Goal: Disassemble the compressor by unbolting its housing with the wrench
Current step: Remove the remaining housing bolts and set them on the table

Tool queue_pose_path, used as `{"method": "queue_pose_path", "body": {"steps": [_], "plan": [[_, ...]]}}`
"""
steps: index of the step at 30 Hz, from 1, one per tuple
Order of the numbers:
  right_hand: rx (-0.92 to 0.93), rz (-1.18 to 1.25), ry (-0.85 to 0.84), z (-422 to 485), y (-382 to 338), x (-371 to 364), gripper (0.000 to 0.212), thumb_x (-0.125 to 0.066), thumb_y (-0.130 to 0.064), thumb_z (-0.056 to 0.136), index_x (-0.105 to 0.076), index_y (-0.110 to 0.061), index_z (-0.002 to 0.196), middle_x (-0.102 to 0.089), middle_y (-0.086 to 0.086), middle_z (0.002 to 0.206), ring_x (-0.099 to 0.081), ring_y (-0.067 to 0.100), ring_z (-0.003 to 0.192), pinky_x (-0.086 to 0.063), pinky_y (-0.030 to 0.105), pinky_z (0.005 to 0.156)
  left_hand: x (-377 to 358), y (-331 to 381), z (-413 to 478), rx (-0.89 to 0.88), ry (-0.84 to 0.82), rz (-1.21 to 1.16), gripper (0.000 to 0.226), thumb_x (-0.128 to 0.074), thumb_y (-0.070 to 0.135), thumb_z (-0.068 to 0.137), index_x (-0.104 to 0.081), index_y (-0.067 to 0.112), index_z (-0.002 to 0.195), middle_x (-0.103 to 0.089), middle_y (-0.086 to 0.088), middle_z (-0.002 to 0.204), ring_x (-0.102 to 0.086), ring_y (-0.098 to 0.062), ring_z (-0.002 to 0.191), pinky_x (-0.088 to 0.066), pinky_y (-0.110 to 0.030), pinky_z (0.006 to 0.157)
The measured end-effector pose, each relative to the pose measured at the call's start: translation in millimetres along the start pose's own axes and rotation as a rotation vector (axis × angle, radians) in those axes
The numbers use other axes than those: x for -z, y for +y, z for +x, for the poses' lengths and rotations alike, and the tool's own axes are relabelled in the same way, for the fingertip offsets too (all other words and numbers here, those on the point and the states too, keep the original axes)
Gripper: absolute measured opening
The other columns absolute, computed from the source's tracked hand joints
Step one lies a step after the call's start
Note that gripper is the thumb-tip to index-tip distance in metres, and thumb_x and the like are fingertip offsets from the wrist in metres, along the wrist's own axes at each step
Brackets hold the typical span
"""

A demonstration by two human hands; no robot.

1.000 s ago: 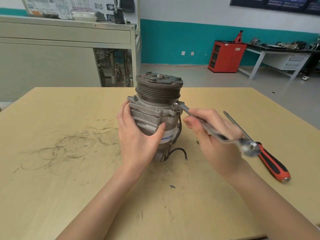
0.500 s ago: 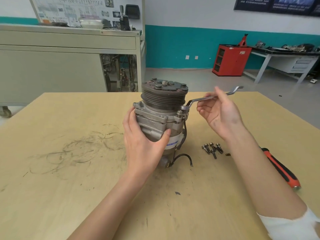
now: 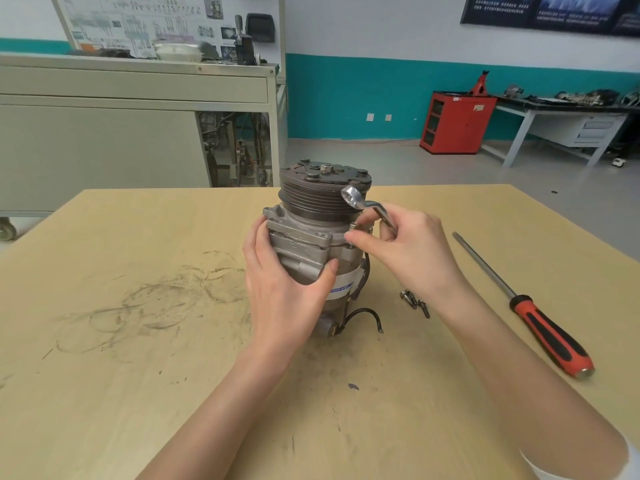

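Compressor (image 3: 301, 258) is standing upright around the middle of the table (image 3: 138, 393), pulley (image 3: 322, 199) end up.

Left hand (image 3: 284, 292) is gripping the housing from the near-left side, fingers wrapping round the back and thumb pressing on the front. It's covering most of that face.

Right hand (image 3: 412, 254) is holding the wrench (image 3: 362, 203) in its curled fingers. The ring end is sticking up in front of the pulley grooves, not sitting on any fastener. Thumb and forefinger look to be pinching a bolt (image 3: 353, 226) that's standing proud of the housing flange (image 3: 304, 233) at the right corner. The hand is blocking the view of that corner, so I can't tell how far out the bolt is.

Around it:
- Loose bolts (image 3: 414, 302) are lying on the table just right of the compressor base, beside the right wrist.
- A black wire (image 3: 363, 311) is looping out from the base toward the camera.
- A screwdriver (image 3: 543, 323) with a red/black handle is lying well to the right, tip pointing away.
- Scuff marks (image 3: 156, 299) are smearing the table to the left.
- Behind the table, a grey cabinet (image 3: 104, 140) is standing on the left, with a red cabinet (image 3: 457, 123) and a workbench (image 3: 571, 128) on the right.
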State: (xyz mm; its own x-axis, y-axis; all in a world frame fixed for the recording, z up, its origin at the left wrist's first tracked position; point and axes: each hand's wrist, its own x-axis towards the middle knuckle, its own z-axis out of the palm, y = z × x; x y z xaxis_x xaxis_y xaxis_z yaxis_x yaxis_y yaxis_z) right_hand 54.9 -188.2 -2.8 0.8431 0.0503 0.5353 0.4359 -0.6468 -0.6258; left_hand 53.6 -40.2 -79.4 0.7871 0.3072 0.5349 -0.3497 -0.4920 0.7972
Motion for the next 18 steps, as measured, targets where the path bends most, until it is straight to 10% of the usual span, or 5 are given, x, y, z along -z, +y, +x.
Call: {"method": "queue_pose_path", "body": {"steps": [8, 18], "plan": [[0.001, 0.100, 0.171, 15, 6, 33, 0.011, -0.070, -0.024, 0.083, -0.064, -0.024, 0.073, -0.037, -0.012, 0.041, -0.031, 0.001, 0.040, -0.027, 0.011, 0.044, 0, -5, 0, -0.014, 0.002, 0.018, 0.095, -0.080, 0.036, 0.076, -0.025, 0.008, 0.149, -0.027, -0.003, 0.151, -0.027, -0.015, 0.140, -0.027, -0.044, 0.117], [-0.641, -0.507, -0.395, -14, 133, 53, 0.020, -0.074, -0.028, 0.080, -0.072, -0.009, 0.078, -0.055, 0.000, 0.064, -0.048, 0.012, 0.060, -0.032, 0.026, 0.051, 0, -5, 0, -0.007, -0.005, -0.003, 0.095, -0.077, 0.038, 0.075, -0.026, 0.008, 0.149, -0.026, -0.004, 0.152, -0.027, -0.015, 0.141, -0.026, -0.043, 0.118]]}}
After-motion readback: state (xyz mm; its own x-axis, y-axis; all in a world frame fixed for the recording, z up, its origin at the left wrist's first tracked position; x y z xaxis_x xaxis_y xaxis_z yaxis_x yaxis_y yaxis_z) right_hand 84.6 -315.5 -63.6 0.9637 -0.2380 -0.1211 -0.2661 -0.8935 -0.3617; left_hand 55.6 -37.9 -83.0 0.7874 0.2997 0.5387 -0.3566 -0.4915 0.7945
